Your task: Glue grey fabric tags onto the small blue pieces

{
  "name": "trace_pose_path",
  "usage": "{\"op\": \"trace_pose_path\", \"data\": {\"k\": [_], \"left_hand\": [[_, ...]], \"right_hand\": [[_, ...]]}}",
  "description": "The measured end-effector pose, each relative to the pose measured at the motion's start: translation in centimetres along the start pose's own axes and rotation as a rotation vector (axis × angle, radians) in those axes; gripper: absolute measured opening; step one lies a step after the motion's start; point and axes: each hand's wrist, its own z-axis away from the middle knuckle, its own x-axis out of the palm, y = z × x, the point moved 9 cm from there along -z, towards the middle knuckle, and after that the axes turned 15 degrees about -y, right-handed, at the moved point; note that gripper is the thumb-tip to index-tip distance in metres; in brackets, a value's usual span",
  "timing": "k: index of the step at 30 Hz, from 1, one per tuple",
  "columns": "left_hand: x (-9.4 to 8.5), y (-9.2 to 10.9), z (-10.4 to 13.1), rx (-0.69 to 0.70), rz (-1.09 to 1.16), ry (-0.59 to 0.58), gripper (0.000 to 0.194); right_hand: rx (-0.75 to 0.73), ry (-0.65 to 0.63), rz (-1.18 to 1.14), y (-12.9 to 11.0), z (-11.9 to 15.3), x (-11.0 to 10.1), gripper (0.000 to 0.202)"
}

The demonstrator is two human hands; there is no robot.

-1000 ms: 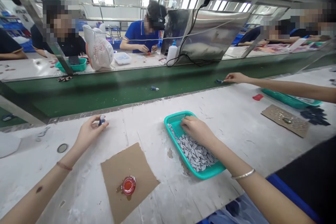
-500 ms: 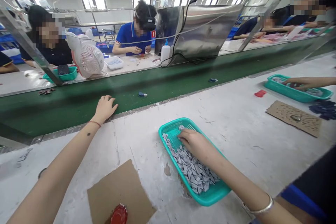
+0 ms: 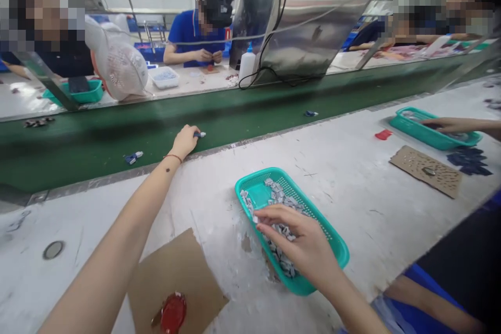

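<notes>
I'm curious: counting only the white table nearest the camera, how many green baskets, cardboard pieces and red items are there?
Green baskets: 2
Cardboard pieces: 2
Red items: 2
Total: 6

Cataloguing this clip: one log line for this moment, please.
left hand: touching blue piece, green belt | right hand: over basket, pale pieces | cardboard: red disc on top

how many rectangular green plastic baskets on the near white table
2. One basket is under the right hand, holding small grey-white pieces; the other basket is farther right, with a co-worker's hand at it.
</notes>
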Motion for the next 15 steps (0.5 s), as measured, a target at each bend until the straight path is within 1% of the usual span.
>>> {"op": "trace_pose_path", "data": {"k": [2, 4, 6, 8, 9, 10, 12, 13, 15], "left_hand": [[-0.9, -0.5, 2.0, -0.028, 0.16, 0.029, 0.021], [-1.5, -0.9, 5.3, -0.043, 0.307, 0.045, 0.025], [-1.8, -1.2, 9.7, -0.042, 0.541, 0.032, 0.024], [-1.2, -1.7, 14.8, -0.055, 0.948, 0.0, 0.017], [-1.0, -1.9, 17.4, -0.081, 1.072, -0.006, 0.014], [-0.7, -2.2, 20.1, -0.121, 1.146, 0.004, 0.014], [-0.5, -2.9, 24.8, -0.19, 1.168, 0.041, 0.017], [-0.5, -3.1, 26.8, -0.214, 1.152, 0.066, 0.019], [-0.3, -3.6, 30.1, -0.237, 1.115, 0.115, 0.022]], "right_hand": [[-0.022, -0.011, -0.083, -1.6, 0.7, 2.1, 0.01], [-0.039, -0.055, -0.152, -2.9, 1.0, 4.6, 0.014], [-0.055, -0.099, -0.204, -4.0, 1.3, 7.1, 0.018], [-0.07, -0.119, -0.24, -4.8, 1.5, 9.2, 0.02], [-0.073, -0.124, -0.254, -5.2, 1.7, 10.1, 0.019], [-0.074, -0.129, -0.266, -5.5, 1.9, 10.9, 0.018], [-0.072, -0.152, -0.278, -6.3, 2.3, 12.3, 0.015], [-0.068, -0.167, -0.274, -6.6, 2.4, 12.8, 0.013], [-0.066, -0.212, -0.239, -7.4, 2.6, 13.8, 0.013]]}}
